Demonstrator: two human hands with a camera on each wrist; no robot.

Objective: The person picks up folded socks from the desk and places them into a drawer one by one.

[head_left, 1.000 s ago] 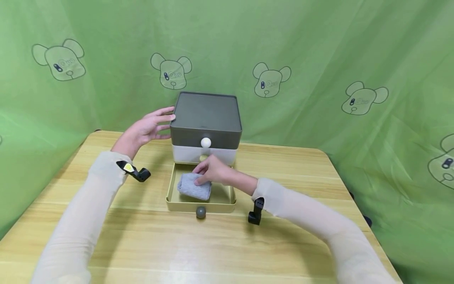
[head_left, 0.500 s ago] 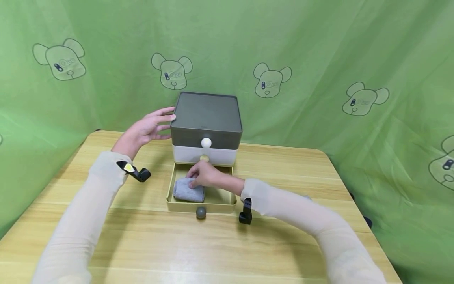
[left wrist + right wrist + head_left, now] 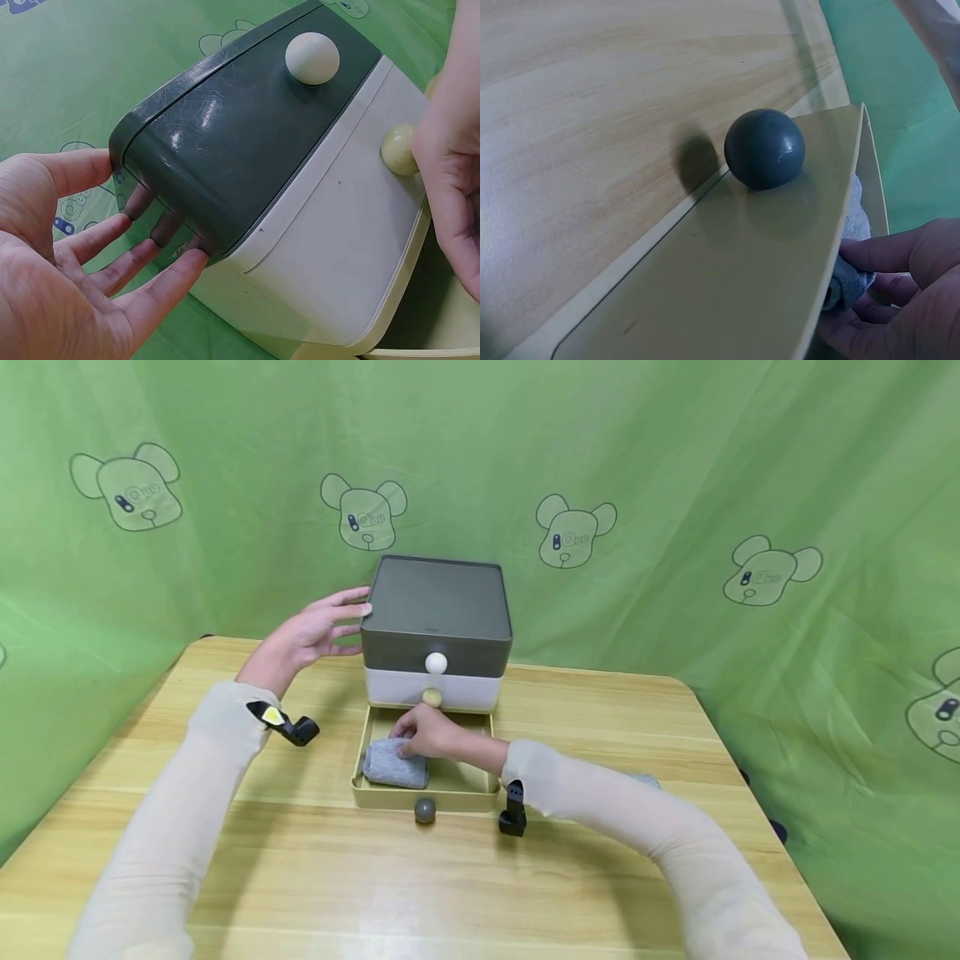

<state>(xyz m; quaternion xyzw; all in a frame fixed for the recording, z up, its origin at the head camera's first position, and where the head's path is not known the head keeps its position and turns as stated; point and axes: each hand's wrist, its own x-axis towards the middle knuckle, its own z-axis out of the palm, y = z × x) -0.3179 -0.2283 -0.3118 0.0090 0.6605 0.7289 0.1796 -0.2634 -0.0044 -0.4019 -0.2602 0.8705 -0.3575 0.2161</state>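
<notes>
A small three-tier drawer box stands at the table's back, with a dark grey top drawer, a white middle drawer and a yellowish bottom drawer. The bottom drawer is pulled out; its grey ball knob faces front. In its left part lies a folded grey-blue cloth. My right hand reaches in and pinches the cloth between thumb and fingers; the drawer front hides part of the cloth in the right wrist view. My left hand, fingers extended, touches the dark tier's left side.
A grey-blue piece on the wooden table shows partly behind the right sleeve. A green curtain hangs behind the table. The white knob and yellow knob stick out above the open drawer.
My right hand has moved left and slightly down with the cloth, which now lies at the drawer's left side. The grey-blue piece behind the sleeve has come into sight. My left hand has stayed still.
</notes>
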